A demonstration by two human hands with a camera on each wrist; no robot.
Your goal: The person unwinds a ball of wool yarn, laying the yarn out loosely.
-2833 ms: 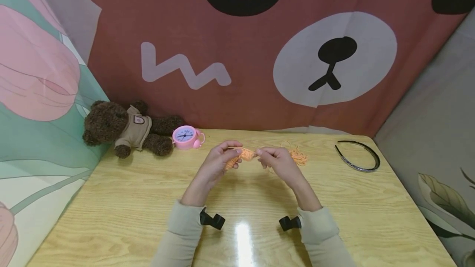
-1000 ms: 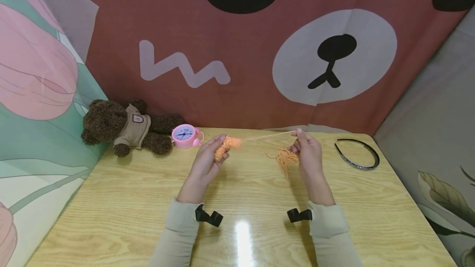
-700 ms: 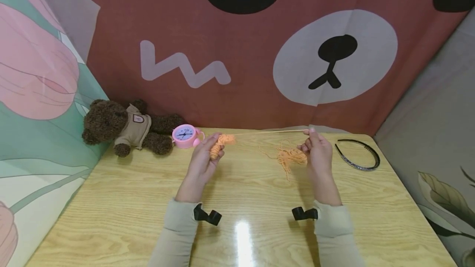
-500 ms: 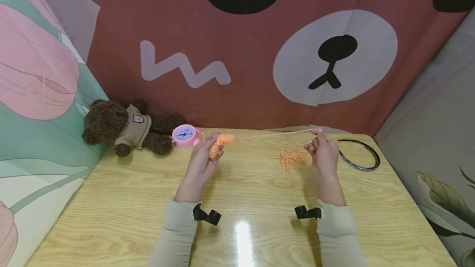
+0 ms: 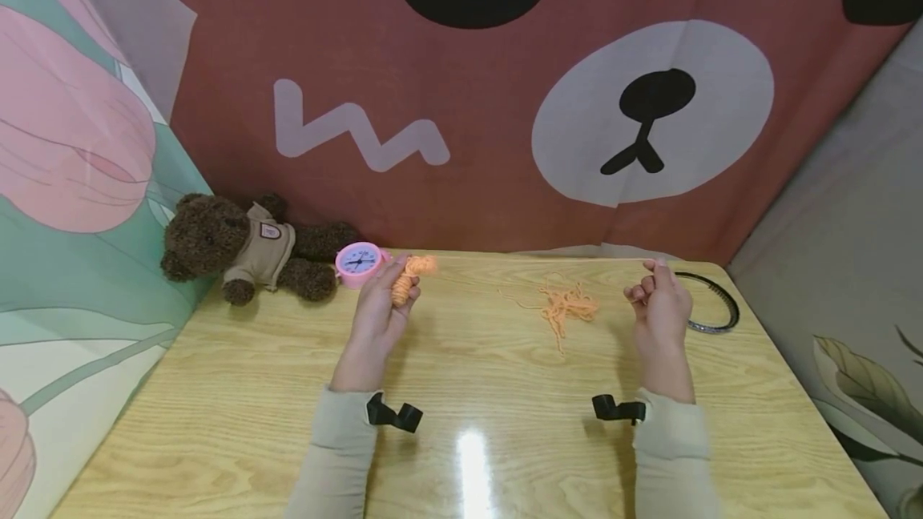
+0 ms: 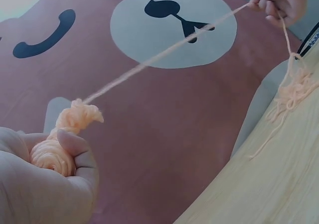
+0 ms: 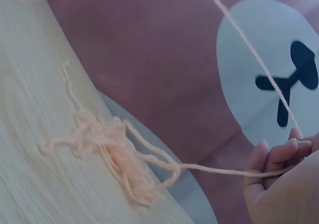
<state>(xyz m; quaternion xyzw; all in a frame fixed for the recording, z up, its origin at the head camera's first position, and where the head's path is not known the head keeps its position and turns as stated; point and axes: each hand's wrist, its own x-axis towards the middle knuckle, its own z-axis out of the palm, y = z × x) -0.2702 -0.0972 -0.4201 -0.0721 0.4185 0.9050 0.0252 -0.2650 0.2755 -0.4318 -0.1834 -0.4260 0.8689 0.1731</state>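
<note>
My left hand point(image 5: 375, 315) grips a small wound bundle of orange yarn point(image 5: 413, 269), its fingers curled round the lower part; a twisted end sticks out past the thumb. A taut yarn strand point(image 6: 164, 55) runs from that end up to my right hand point(image 5: 662, 315), whose thumb and finger pinch it. In the right wrist view, the same yarn passes through the curled right fingers point(image 7: 281, 154) and trails down to a loose tangle of yarn point(image 7: 124, 154) on the table. The tangle point(image 5: 570, 304) lies between the hands, nearer the right one.
A pink alarm clock point(image 5: 358, 261) stands just behind the left hand, beside a brown teddy bear point(image 5: 263, 251) lying on its back. Partly behind the right hand lies a dark headband point(image 5: 731, 311). A printed cloth point(image 5: 490, 199) hangs along the back edge of the wooden table point(image 5: 476, 383).
From close together, the hands have drawn apart, the right going right in front of the headband and the left moving a little left. The strand between them has lengthened.
</note>
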